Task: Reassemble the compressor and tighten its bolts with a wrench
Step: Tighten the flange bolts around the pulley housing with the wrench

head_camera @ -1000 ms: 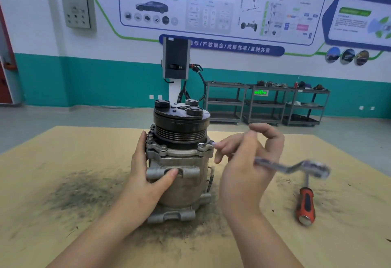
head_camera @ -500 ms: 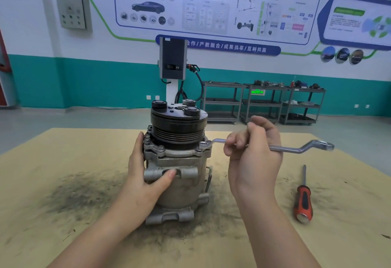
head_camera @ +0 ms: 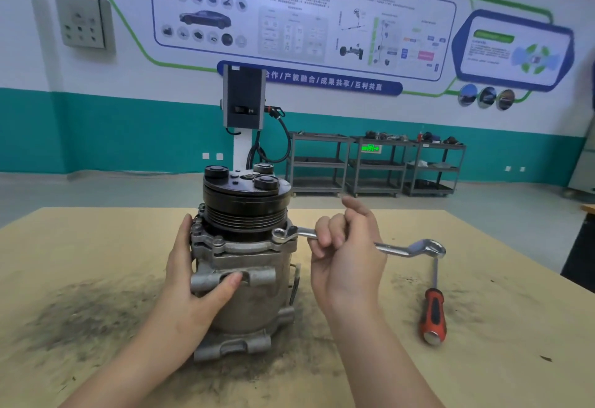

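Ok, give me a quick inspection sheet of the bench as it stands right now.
Surface: tan wooden table, dark grime smeared around the compressor.
Job's things: compressor stands upright, pulley end up; ring wrench has its near ring over a flange bolt.
Clutter: red-handled screwdriver lies on the table to the right, apart from the compressor.
Hands: left hand grips the compressor body; right hand grips the wrench shank.
Cables: black cable hangs from the charging post behind the table.
Surroundings: metal shelf carts along the teal wall, posters above.
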Action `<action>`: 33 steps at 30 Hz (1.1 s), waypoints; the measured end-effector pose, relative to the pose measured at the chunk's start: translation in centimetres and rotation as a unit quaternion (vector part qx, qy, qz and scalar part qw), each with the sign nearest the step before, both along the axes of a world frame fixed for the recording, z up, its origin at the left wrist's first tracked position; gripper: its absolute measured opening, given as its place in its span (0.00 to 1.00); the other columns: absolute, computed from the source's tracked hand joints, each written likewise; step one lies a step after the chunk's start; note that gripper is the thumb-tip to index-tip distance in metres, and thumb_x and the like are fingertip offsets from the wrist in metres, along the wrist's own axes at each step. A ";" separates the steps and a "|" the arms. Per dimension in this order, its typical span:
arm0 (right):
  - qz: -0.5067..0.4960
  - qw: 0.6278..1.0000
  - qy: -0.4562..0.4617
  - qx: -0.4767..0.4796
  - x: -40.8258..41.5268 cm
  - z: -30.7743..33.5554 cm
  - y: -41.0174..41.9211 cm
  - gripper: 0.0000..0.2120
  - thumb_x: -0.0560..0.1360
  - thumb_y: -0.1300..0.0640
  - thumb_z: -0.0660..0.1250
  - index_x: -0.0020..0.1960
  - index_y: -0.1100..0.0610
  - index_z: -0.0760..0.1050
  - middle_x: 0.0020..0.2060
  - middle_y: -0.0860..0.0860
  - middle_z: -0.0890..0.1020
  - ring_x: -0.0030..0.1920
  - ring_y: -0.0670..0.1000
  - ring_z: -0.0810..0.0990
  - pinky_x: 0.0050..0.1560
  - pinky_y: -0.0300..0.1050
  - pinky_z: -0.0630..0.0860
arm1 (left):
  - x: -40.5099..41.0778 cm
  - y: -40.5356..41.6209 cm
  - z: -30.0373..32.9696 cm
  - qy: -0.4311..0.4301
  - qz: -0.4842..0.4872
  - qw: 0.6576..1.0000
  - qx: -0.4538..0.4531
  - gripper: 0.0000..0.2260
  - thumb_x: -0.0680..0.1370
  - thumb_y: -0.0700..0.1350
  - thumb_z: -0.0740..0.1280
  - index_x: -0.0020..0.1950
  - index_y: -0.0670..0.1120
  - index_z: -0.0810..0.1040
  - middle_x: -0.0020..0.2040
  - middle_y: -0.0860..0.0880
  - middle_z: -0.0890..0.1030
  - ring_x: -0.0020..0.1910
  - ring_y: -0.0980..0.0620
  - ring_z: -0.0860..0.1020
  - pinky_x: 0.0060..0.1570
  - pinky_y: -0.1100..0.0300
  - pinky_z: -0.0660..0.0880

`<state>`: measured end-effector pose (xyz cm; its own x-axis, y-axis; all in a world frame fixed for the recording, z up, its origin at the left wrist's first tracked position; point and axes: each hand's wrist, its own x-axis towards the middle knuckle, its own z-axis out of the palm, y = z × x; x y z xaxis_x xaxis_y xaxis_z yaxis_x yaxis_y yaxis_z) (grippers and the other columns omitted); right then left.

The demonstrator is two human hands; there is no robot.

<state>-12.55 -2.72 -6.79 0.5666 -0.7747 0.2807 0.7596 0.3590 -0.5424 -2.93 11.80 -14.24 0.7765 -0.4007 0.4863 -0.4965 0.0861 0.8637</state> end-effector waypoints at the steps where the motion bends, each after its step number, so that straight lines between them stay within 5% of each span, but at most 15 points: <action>1: -0.017 1.000 0.000 -0.018 0.0 0.1 0.1 0.12 0.81 0.67 0.50 0.49 0.58 0.70 0.20 0.47 0.63 0.21 0.45 0.66 0.20 0.36 0.62 | 0.1 0.0 -0.1 0.001 0.002 1.000 -0.001 0.39 0.62 0.63 0.70 0.63 0.85 0.49 0.75 0.64 0.62 0.70 0.71 0.63 0.64 0.62 0.66; 4: 0.029 0.999 0.032 0.003 0.0 0.6 -0.8 0.10 0.81 0.67 0.52 0.50 0.59 0.71 0.20 0.48 0.63 0.21 0.45 0.67 0.21 0.36 0.64 | 0.3 0.1 -0.2 0.002 -0.001 1.000 0.002 0.39 0.63 0.64 0.70 0.63 0.85 0.49 0.74 0.67 0.62 0.66 0.77 0.63 0.58 0.71 0.67; 7: 0.082 0.994 0.054 0.042 -0.1 0.6 -1.5 0.09 0.81 0.67 0.53 0.51 0.60 0.71 0.20 0.47 0.63 0.21 0.45 0.67 0.21 0.36 0.63 | 0.3 0.2 -0.2 0.000 0.002 1.000 0.014 0.39 0.63 0.65 0.70 0.63 0.85 0.47 0.74 0.67 0.62 0.69 0.73 0.63 0.64 0.63 0.64; 11: -0.093 0.992 -0.015 -0.082 -0.1 -0.6 0.6 0.10 0.79 0.67 0.54 0.46 0.58 0.71 0.20 0.48 0.65 0.23 0.48 0.68 0.24 0.38 0.64 | -0.1 0.1 0.2 -0.003 0.002 1.000 0.008 0.37 0.64 0.63 0.70 0.61 0.86 0.49 0.74 0.65 0.62 0.72 0.65 0.63 0.68 0.60 0.64; 15: -0.287 0.877 -0.029 -0.384 -0.3 -2.5 3.6 0.07 0.77 0.61 0.60 0.49 0.52 0.75 0.28 0.47 0.76 0.27 0.45 0.75 0.29 0.35 0.71 | -0.3 0.1 0.3 0.001 -0.003 1.000 0.002 0.38 0.68 0.61 0.74 0.60 0.87 0.49 0.74 0.57 0.68 0.72 0.54 0.68 0.72 0.48 0.66; 17: -0.340 0.819 -0.025 -0.462 -0.3 -2.7 4.0 0.07 0.76 0.62 0.62 0.50 0.54 0.77 0.33 0.47 0.78 0.30 0.44 0.77 0.31 0.36 0.74 | -0.3 0.2 0.3 0.008 -0.011 1.000 0.003 0.38 0.67 0.63 0.75 0.59 0.87 0.48 0.73 0.52 0.71 0.72 0.50 0.70 0.71 0.45 0.67; 18: -0.343 0.819 -0.033 -0.459 -0.4 -2.5 3.9 0.07 0.76 0.63 0.62 0.50 0.55 0.77 0.33 0.48 0.79 0.30 0.45 0.77 0.31 0.39 0.76 | -0.3 0.2 0.4 0.010 -0.014 1.000 0.000 0.38 0.66 0.63 0.75 0.59 0.87 0.49 0.73 0.53 0.71 0.72 0.51 0.69 0.71 0.45 0.67; 23: -0.208 0.944 -0.049 -0.250 -1.4 -0.2 2.0 0.07 0.77 0.66 0.57 0.50 0.56 0.70 0.22 0.49 0.73 0.26 0.49 0.77 0.30 0.41 0.75 | -0.4 0.1 0.4 -0.010 -0.004 1.000 -0.006 0.36 0.63 0.62 0.70 0.59 0.87 0.51 0.68 0.76 0.64 0.70 0.70 0.63 0.68 0.61 0.64; 26: -0.133 0.981 -0.015 -0.140 -0.9 0.0 1.0 0.09 0.78 0.68 0.56 0.47 0.57 0.70 0.20 0.49 0.68 0.23 0.49 0.74 0.24 0.39 0.69 | -0.5 0.1 0.4 -0.009 0.000 1.000 0.004 0.36 0.63 0.62 0.69 0.61 0.85 0.50 0.71 0.72 0.62 0.72 0.66 0.62 0.70 0.58 0.63; 33: 0.032 0.999 0.022 -0.037 -0.2 0.5 -1.2 0.11 0.80 0.69 0.53 0.47 0.60 0.71 0.20 0.49 0.64 0.22 0.47 0.68 0.21 0.37 0.64 | -0.5 0.3 0.5 0.002 -0.009 1.000 0.022 0.41 0.62 0.67 0.69 0.65 0.81 0.44 0.75 0.63 0.61 0.73 0.63 0.62 0.67 0.62 0.63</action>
<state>-12.73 -3.96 -6.32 0.6274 -0.7150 0.3085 0.7109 0.3641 -0.6017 -3.45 12.11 -13.69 0.7711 -0.4353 0.4648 -0.4918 0.0565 0.8689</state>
